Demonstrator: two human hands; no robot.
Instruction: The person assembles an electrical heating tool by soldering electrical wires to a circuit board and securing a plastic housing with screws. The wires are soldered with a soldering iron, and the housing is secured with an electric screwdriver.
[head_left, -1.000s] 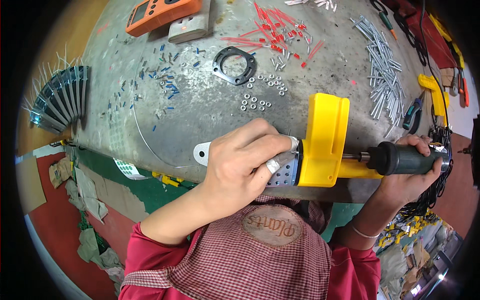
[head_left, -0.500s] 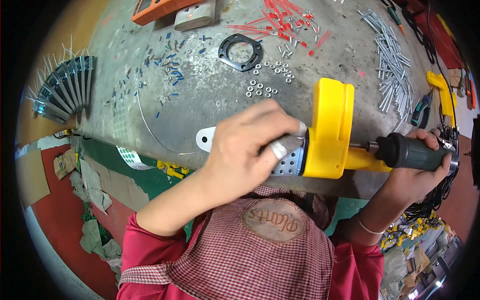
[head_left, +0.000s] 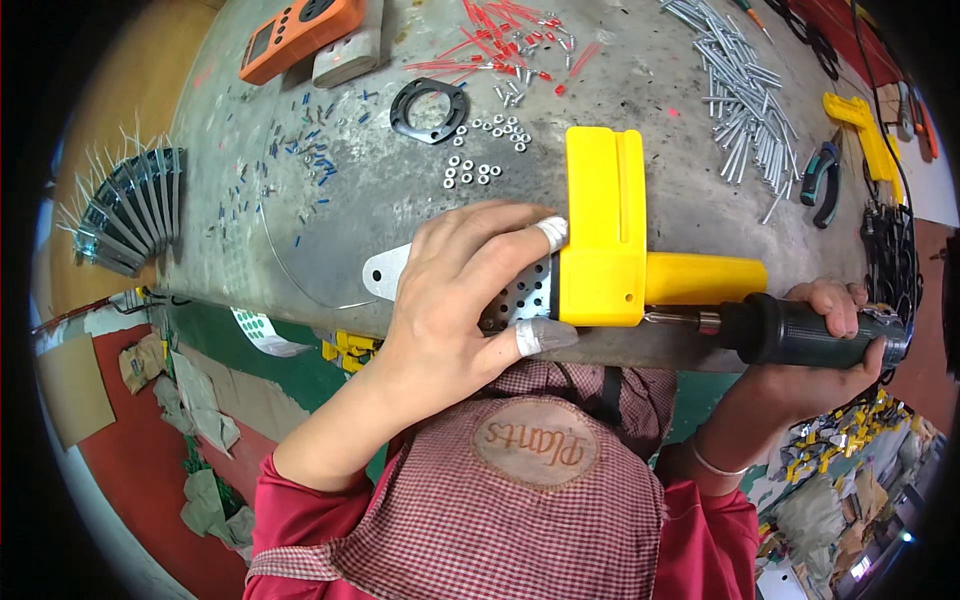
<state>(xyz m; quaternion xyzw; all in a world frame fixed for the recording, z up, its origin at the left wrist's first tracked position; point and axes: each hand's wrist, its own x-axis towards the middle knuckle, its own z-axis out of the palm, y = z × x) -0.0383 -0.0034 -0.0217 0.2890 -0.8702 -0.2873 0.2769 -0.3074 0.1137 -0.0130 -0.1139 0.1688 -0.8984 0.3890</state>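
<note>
Yellow plastic housing [head_left: 602,235], smooth, boxy, L-shaped with a stub arm jutting to one side, sits at the near edge of the grey metal workbench [head_left: 640,100], which is scuffed and dull. A perforated shiny metal plate [head_left: 520,295] with a rounded tab end pokes out of the housing's other side. Left hand [head_left: 455,290] clamps over that plate, fingers curled and pressed together, two fingertips wrapped in white tape, touching the housing's side. Right hand [head_left: 815,345] is wrapped tight around a black ribbed screwdriver handle [head_left: 800,330]; its steel shaft runs into the housing just under the stub arm. Beyond the housing: a heap of long silver screws [head_left: 745,95], loose; red-sleeved wire pieces [head_left: 510,35] scattered; a black flat ring gasket [head_left: 430,108]; small silver nuts [head_left: 485,150] between gasket and housing. Far from the housing, an orange meter [head_left: 300,32] and a fanned stack of dark metal brackets [head_left: 125,210]. Another yellow plastic part [head_left: 868,135] lies well apart, beside the screws.
</note>
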